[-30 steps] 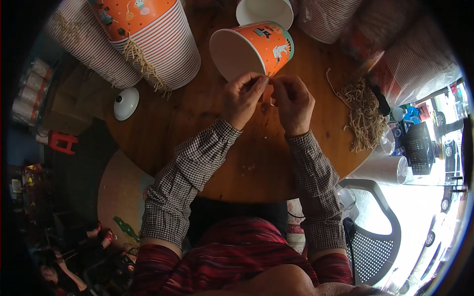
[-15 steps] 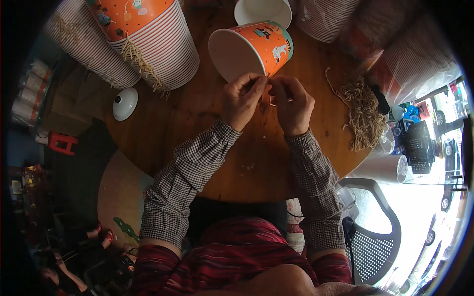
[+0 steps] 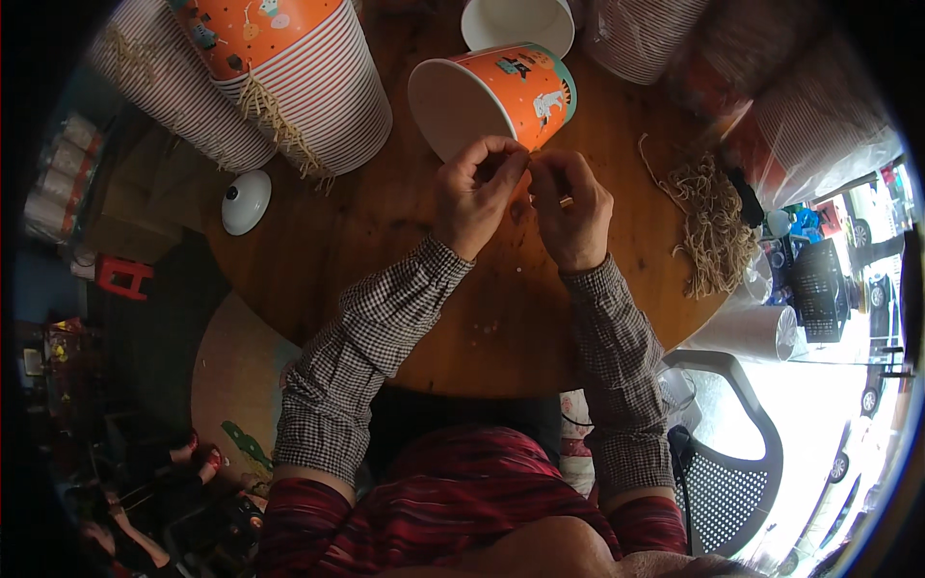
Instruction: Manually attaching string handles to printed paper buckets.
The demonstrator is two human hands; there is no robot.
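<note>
Left hand (image 3: pixel 474 193) and right hand (image 3: pixel 570 207) – fingertips pinched together (contents hidden) – touch the tipped orange cup (image 3: pixel 501 96).

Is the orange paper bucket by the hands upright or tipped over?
Tipped: the orange paper bucket lies on its side on the table, its white mouth facing left.

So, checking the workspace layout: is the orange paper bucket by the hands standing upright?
No, the orange paper bucket lies on its side on the wooden table, white inside showing.
</note>
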